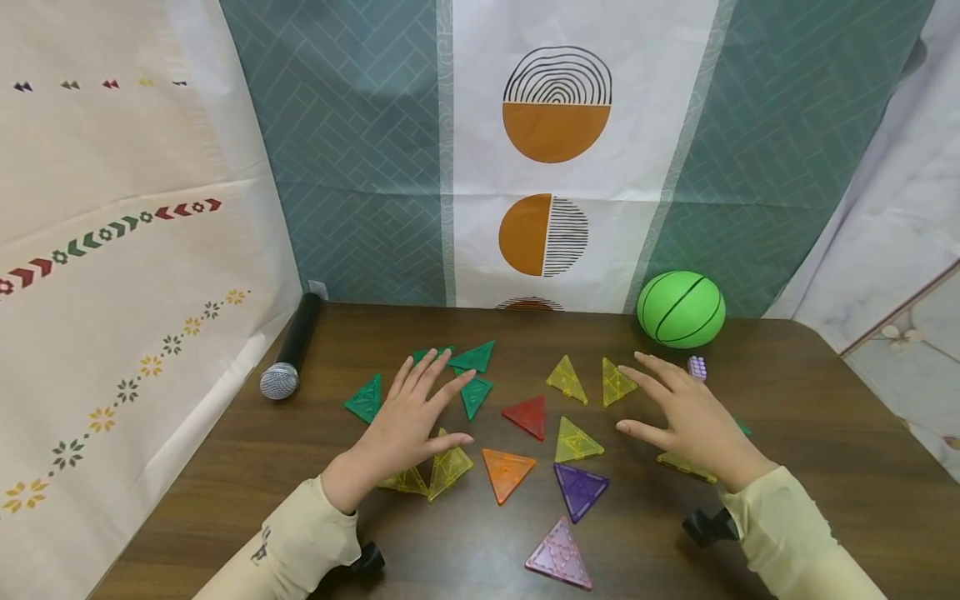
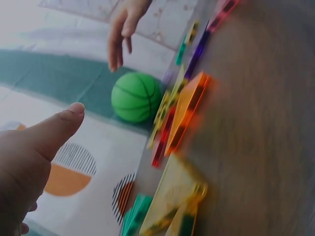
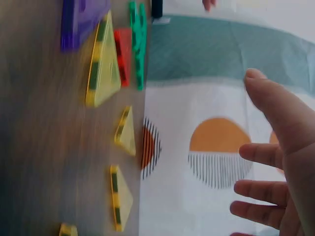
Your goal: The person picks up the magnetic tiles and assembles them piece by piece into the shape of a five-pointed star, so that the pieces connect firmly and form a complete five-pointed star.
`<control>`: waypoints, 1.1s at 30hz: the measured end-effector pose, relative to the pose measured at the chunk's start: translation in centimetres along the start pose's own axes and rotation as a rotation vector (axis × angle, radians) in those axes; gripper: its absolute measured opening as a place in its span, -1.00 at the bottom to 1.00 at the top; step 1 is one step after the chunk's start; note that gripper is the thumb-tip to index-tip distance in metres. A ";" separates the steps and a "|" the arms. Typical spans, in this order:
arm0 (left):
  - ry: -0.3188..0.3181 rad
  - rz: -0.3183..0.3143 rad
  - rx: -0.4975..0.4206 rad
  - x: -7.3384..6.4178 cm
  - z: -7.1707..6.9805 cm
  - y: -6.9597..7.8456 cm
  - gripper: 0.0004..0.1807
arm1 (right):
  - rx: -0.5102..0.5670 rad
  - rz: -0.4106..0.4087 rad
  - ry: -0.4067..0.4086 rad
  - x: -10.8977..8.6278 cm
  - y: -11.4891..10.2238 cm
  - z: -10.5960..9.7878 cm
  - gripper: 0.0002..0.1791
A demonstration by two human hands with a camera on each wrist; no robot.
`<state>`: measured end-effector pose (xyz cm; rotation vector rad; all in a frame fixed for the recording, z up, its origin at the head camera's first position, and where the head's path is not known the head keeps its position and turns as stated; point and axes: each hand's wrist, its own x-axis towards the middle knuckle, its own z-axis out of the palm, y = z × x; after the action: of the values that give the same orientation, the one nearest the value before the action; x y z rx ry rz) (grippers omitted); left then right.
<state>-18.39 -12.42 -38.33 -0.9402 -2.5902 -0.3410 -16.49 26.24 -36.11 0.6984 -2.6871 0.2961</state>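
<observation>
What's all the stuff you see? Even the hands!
Table: one, brown, below the toys
Green triangles: at least five, green, four left, one right
Yellow triangles: six, yellow, left, centre and right
Red triangle: one, red, centre
Orange triangle: one, orange, in front of red
Purple triangle: one, purple, right of orange
Pink triangle: one, pink, nearest the front
Microphone: one, black and silver, back left
Small white thing: one, white, beside microphone
Ball: one, green, back right
Small block: one, lilac, in front of ball
Cloths: several, teal, white and cream, behind and beside
Sleeves: two, cream, front left and right
Wrist gadgets: two, black, by the sleeves
Left hand: one, bare, above left triangles
Right hand: one, bare, above right triangles
</observation>
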 end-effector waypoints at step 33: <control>-0.053 0.252 -0.078 -1.4 3.9 5.1 -0.19 | 0.071 -0.474 -0.002 -3.6 -8.9 4.8 -0.28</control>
<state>-15.08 -8.10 -41.91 -1.3032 -2.4804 -0.3544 -10.38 18.82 -40.85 1.3192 -2.4233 0.2649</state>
